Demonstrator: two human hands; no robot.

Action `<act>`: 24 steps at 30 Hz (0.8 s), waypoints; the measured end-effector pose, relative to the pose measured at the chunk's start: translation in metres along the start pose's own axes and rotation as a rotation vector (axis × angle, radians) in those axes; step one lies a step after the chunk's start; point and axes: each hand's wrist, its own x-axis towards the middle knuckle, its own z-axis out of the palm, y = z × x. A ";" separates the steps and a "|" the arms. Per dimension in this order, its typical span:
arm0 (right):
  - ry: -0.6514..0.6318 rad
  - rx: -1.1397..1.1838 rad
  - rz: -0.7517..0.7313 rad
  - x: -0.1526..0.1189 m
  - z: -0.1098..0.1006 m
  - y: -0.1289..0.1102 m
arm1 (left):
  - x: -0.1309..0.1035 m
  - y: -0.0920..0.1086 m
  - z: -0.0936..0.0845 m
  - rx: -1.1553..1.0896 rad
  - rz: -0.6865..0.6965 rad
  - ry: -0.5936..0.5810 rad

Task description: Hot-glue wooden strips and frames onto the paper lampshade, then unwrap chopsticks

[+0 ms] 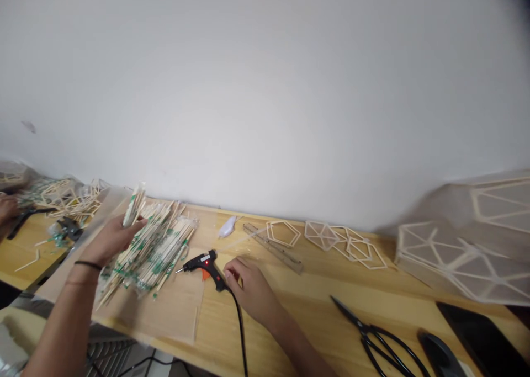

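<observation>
In the head view my left hand (120, 233) is closed round a small bundle of wrapped sticks (134, 205), held above the left part of a large pile. That pile of wooden sticks in clear and green wrappers (159, 250) lies on a brown sheet (178, 316). My right hand (244, 283) rests on the wooden table, its fingers curled in; whether they hold anything is hidden. Just left of it lies a black glue gun (207, 265) with a red light, its nozzle pointing left toward the pile.
Behind my right hand lie a clear ruler (273, 247) and pentagon stick frames (284, 233). Black scissors (364, 330), a dark phone (482, 338) and a large stick structure (455, 261) are on the right. Another person's hand (7, 208) shows at far left.
</observation>
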 end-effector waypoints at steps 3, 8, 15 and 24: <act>0.000 0.016 -0.007 0.001 0.002 -0.004 | 0.037 0.011 0.013 0.223 -0.050 -0.046; 0.004 0.032 0.003 -0.006 0.004 -0.005 | 0.080 0.021 0.054 0.472 -0.109 -0.140; 0.051 0.057 0.067 -0.019 -0.008 0.003 | 0.082 0.011 0.059 0.536 -0.115 -0.170; 0.107 0.145 0.088 -0.015 -0.040 0.014 | 0.034 0.021 0.031 0.232 0.094 -0.137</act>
